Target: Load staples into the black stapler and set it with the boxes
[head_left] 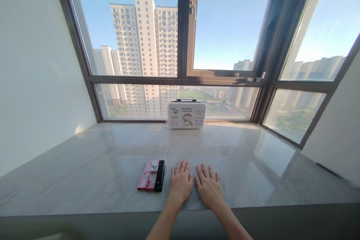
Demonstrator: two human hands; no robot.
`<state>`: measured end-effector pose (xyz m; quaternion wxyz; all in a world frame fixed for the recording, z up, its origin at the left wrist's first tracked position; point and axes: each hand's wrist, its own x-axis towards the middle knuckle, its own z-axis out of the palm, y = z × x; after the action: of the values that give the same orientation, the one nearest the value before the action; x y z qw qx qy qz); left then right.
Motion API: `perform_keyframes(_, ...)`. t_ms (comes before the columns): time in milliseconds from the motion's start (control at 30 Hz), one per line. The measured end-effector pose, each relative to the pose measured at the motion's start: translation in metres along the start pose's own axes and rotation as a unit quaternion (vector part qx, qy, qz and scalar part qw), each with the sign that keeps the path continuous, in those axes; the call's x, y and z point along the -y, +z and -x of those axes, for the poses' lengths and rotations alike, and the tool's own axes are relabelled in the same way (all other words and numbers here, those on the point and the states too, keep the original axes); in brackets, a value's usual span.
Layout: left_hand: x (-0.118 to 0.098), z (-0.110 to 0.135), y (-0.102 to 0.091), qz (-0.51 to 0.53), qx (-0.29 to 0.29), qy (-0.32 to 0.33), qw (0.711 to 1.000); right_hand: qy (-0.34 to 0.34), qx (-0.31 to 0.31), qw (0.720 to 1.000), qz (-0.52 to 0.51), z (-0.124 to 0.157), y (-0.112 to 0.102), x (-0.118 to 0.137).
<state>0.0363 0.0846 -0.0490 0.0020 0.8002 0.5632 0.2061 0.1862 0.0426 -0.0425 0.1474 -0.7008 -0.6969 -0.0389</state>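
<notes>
My left hand [181,182] lies flat on the marble-look sill [112,157], palm down, fingers spread. Beside it, palm down too, my right hand [209,185] rests with its fingers apart; nothing is in either hand. Just left of my left hand, not touching it, a black stapler [159,176] lies lengthwise. Against its left side sit several small pink-and-white boxes; the upper box [151,166] has a picture of a stapler on it, and a lower box [143,181] is at the left.
A white carry case [187,114] with cartoon prints and a dark handle stands upright at the back against the window frame [140,80]. White walls bound the sill on both sides. The sill's front edge [112,213] runs below my wrists.
</notes>
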Motion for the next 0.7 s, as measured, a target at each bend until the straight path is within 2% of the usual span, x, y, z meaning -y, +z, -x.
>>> perform_keyframes(700, -0.0011, 0.0015, -0.0019, -0.003, 0.003, -0.006, 1.0, 0.0, 0.006, 1.0, -0.002, -0.0016, 0.0006, -0.0005)
